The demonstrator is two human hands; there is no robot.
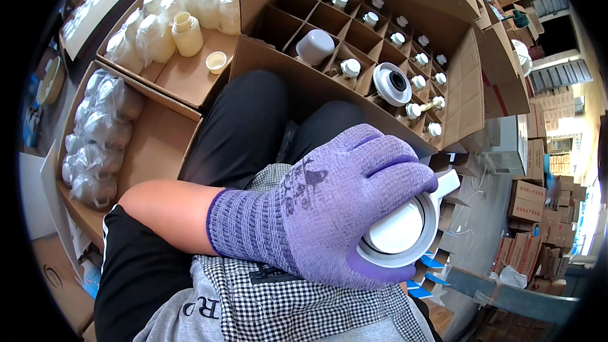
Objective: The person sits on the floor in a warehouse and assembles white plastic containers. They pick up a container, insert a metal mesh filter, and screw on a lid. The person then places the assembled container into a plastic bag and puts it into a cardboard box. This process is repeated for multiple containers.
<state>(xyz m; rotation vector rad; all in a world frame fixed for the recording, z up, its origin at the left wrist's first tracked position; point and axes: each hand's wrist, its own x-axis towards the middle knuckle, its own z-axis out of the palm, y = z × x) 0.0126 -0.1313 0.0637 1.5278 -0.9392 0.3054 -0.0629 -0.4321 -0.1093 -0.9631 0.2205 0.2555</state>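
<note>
one white jug (405, 231) under left hand (329, 206)

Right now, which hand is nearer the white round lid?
Left. The purple-gloved left hand wraps over the white round lid, touching its rim; the right hand is out of view.

A divided carton (380, 57) holds white-capped bottles (350, 67) (wrapped jars (95, 145) lie left).

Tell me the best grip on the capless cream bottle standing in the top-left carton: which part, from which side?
Grip the cream bottle around its body just below the shoulder, coming straight down from above. It stands upright with its open neck up, and bagged bottles crowd its left and rear, so side access looks tight. The bare carton floor in front gives fingers some room. Avoid pinching the thin open neck.
</note>
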